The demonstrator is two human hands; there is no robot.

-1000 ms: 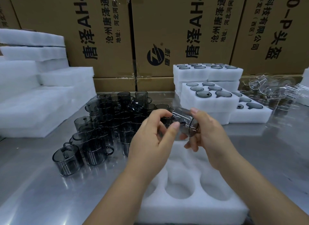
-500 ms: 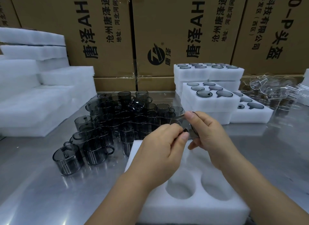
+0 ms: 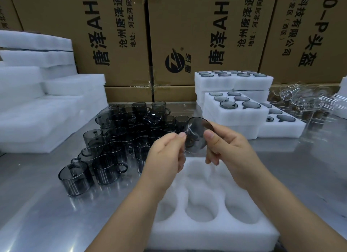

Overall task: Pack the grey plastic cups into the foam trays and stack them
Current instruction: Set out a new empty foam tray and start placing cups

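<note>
Empty foam tray (image 3: 212, 238) at 6 o'clock, every visible pocket bare. Loose cup pile (image 3: 120, 139) crowds 10 o'clock. Left hand (image 3: 165, 156) and right hand (image 3: 227, 150) both pinch 1 grey cup (image 3: 199, 133), tipped on its side above the tray's 12 o'clock edge. Fingertip holds on slick plastic: a slip likely drops it into the pile, and a misturned handle could jam the pocket.

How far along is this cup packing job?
Done: several filled trays sit stacked at the back right. In hand: the left hand and right hand hold one grey cup above an empty tray, whose visible pockets hold nothing. Left: a large cluster of loose cups waits on the table.
</note>
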